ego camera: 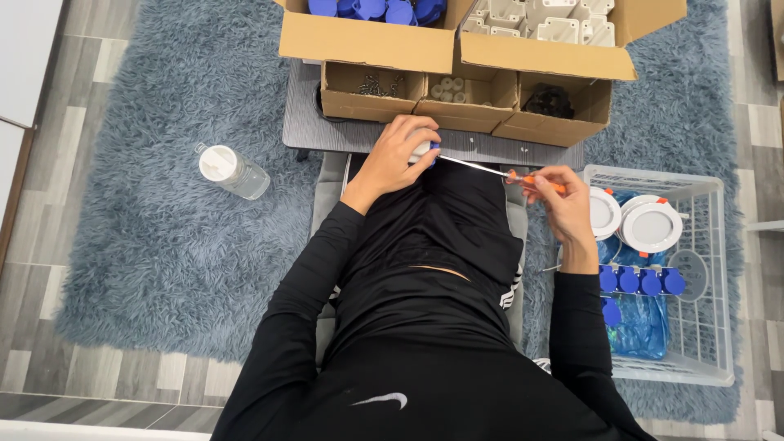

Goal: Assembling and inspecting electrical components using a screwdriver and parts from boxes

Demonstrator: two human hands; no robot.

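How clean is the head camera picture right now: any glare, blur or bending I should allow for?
Head view: light is even and soft, with no hard shadows. The screwdriver shaft shows a thin bright glint. The left hand and right hand look sharp. The white lamp discs in the wire basket are nearly washed out. The black clothing swallows detail. The floor lines bend slightly near the edges.

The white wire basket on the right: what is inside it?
Inside the white wire basket lie two round white fittings, a row of blue caps and blue plastic bags. What lies under the bags is covered.

Shaggy rug (163, 245), matt cardboard boxes (457, 102)
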